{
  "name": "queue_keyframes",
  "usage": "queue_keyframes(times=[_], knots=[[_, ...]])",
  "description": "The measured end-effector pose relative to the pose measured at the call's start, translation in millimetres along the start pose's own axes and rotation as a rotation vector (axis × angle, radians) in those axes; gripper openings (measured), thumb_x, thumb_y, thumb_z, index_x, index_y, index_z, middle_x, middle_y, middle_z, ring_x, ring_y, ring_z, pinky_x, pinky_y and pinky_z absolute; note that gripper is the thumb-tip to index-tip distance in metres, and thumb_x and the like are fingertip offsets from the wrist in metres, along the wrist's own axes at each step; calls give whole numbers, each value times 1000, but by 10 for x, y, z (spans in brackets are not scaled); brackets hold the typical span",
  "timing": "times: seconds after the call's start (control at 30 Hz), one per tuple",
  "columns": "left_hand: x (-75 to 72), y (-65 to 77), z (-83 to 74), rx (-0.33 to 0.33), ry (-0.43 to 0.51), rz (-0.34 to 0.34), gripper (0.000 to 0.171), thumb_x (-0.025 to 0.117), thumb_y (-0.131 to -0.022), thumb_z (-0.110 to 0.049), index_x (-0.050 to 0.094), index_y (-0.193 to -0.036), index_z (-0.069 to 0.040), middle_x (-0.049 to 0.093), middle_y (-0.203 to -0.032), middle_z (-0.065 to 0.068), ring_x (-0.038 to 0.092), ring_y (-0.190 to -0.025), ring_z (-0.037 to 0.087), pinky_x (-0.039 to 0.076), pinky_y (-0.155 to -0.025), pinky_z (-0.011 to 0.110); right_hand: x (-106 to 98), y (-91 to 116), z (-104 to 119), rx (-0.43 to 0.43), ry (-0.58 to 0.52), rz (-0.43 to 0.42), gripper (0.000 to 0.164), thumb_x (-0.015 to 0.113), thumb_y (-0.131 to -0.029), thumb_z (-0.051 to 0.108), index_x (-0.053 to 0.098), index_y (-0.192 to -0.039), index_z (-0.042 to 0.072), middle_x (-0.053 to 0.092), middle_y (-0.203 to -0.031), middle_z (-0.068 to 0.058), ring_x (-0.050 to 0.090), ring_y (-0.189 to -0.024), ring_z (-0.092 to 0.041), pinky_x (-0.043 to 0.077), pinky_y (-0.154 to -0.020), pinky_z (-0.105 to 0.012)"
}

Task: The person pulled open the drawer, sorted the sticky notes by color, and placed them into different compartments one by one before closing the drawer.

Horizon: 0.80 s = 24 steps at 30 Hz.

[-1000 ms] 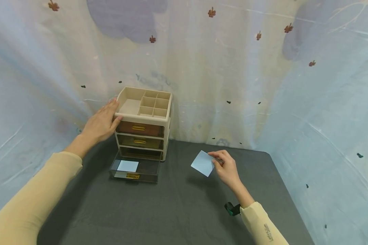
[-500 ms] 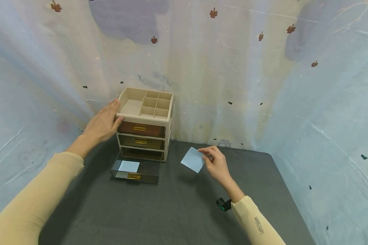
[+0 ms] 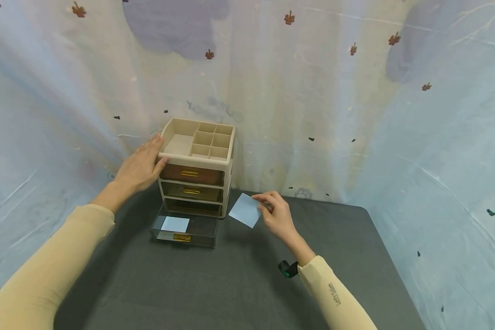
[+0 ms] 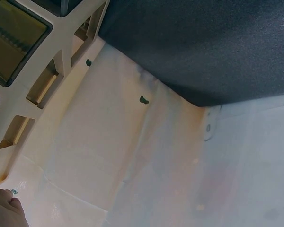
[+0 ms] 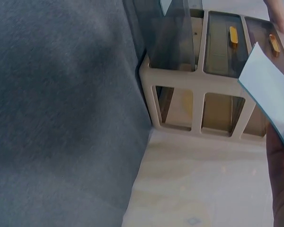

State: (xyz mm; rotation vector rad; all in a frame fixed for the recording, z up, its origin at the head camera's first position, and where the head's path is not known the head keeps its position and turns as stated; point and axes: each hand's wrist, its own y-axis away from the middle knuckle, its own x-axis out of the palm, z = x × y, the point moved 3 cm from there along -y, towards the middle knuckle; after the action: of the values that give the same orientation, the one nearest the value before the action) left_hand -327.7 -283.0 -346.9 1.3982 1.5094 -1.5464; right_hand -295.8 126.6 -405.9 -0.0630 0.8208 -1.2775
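A cream desktop drawer organizer (image 3: 195, 160) stands at the back of the table, its bottom drawer (image 3: 202, 227) pulled out. Inside that clear drawer lies a pale blue square of paper (image 3: 175, 224). My left hand (image 3: 140, 165) rests on the organizer's upper left side, fingers straight along the edge and thumb on the front. To the right of the organizer, my right hand (image 3: 277, 215) pinches a light blue sticky note (image 3: 246, 210) by its right corner, held above the table. In the right wrist view the note (image 5: 270, 87) overlaps the organizer's front.
The organizer's top tray (image 3: 179, 144) has one large section and several small compartments. Two upper drawers with gold handles are closed. A patterned curtain (image 3: 272, 91) hangs behind the dark grey table (image 3: 181, 288). A black wrist device (image 3: 288, 269) sits at the right wrist.
My right hand has carried the sticky note leftward and slightly up, nearer the organizer. The left hand stays on the organizer; the whole scene has shifted slightly right in view.
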Motion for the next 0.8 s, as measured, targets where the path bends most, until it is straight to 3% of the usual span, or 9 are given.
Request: queue_keyframes(times=[0.8], knots=[[23,-3,24,-5,-12,-1,74,26,-113,-50,11,-166,0,6,-174,17,14,-158,41,15,-129,58,585,-254,235,-32,-30,93,31,65,-98,-8,76,-121,9,62,-111,-8,64,-107,-24,63,-82,-36]])
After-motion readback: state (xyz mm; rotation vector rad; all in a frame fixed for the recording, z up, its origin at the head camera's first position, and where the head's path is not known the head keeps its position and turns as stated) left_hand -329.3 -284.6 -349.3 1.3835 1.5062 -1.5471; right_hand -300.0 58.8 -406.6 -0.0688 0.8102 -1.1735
